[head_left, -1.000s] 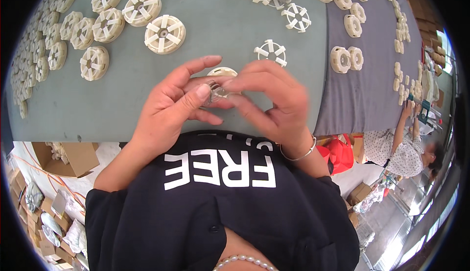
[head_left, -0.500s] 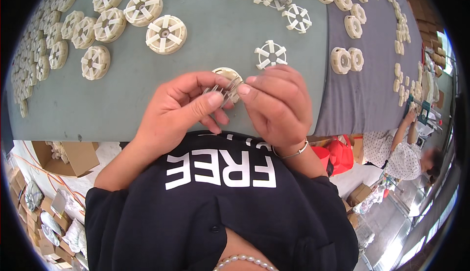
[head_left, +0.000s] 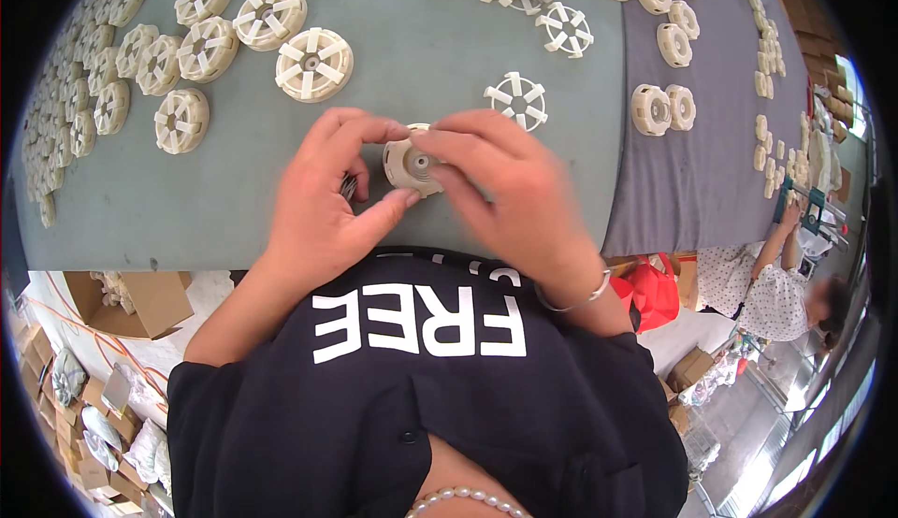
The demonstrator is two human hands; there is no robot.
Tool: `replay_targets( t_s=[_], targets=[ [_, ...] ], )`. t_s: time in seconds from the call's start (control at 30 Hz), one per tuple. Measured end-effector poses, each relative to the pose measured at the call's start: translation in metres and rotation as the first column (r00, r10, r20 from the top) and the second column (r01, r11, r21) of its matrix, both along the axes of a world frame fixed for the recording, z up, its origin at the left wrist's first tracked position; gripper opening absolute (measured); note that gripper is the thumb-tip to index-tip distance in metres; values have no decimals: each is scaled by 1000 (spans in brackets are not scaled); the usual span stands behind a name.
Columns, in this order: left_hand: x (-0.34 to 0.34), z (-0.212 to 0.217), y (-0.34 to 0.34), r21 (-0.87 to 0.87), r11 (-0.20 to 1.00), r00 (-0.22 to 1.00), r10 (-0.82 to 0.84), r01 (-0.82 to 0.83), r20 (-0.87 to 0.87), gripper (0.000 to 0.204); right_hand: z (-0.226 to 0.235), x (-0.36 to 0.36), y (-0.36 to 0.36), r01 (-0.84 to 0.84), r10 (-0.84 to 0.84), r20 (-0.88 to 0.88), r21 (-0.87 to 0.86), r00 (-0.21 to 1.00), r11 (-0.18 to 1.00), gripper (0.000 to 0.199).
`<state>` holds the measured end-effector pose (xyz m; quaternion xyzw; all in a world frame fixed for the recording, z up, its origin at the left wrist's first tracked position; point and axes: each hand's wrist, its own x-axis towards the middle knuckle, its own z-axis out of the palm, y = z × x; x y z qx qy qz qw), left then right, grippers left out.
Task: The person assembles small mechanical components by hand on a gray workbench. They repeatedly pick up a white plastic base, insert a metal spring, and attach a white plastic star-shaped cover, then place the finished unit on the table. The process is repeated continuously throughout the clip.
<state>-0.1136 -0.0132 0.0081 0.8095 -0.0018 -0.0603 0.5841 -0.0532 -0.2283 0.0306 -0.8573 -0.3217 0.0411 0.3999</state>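
Cream plastic wheel hub (head_left: 412,165), round with a dark centre bore, held above the near edge of the grey-green table (head_left: 440,69). Left hand (head_left: 323,205) pinches its left rim between thumb and fingers; right hand (head_left: 510,195) grips its right side, silver bangle (head_left: 572,301) at the wrist. White spoked insert (head_left: 517,99) lies at 1 o'clock, nearby; cream spoked wheel (head_left: 314,63) at 11 o'clock.
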Motion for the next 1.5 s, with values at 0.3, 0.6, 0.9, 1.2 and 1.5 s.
replay_targets(
  t_s=[0.3, 0.6, 0.9, 1.2, 1.5],
  targets=[
    [4, -4, -6, 120, 992, 998, -35, 28, 58, 51, 0, 35, -50, 160, -159, 19, -136, 987, 978, 45],
    [-1, -4, 3, -21, 996, 995, 89, -90, -35, 43, -8, 27, -45, 148, -141, -159, 38, 977, 988, 58],
    [0, 7, 5, 22, 1000, 974, 8, -4, -225, 47, -10, -2, -4, -49, 49, -11, -10, 999, 999, 53],
    [-2, -2, -4, 374, 924, 968, -160, 79, 191, 72, -16, -3, -30, -63, 65, -91, 20, 994, 998, 58],
    [19, -11, 28, 490, 787, 897, 171, -373, 409, 64, -28, 42, -150, 602, -488, 415, -205, 768, 772, 46]
  ],
)
